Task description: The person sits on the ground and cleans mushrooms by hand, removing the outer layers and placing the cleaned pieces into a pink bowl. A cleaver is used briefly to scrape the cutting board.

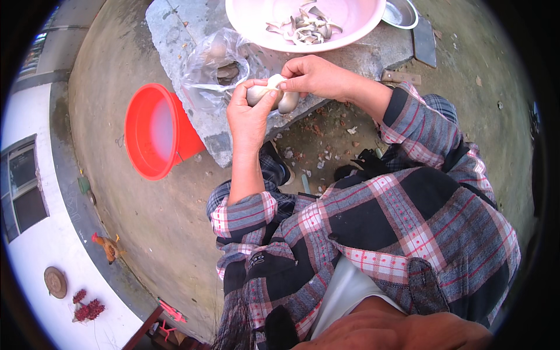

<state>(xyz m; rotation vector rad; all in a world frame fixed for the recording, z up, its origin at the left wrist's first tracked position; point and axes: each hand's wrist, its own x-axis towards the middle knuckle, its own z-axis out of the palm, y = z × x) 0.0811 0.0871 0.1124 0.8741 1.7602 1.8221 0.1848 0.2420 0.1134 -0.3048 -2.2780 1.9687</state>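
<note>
A cluster of grey-capped oyster mushrooms with pale stems is held above the near edge of the stone slab. My left hand grips it from the left, thumb across the caps. On the other side, the fingertips of my right hand pinch the white stem end. Just behind my left hand, a clear plastic bag lies with its mouth spread, and more mushrooms show inside. Torn mushroom strips lie in a pink plastic basin at the slab's far side.
Left of the slab stands a red bucket with whitish liquid or a pale bottom. A metal bowl, a dark flat block and a wooden handle are at the right. Scraps litter the ground below. A chicken is near the white wall.
</note>
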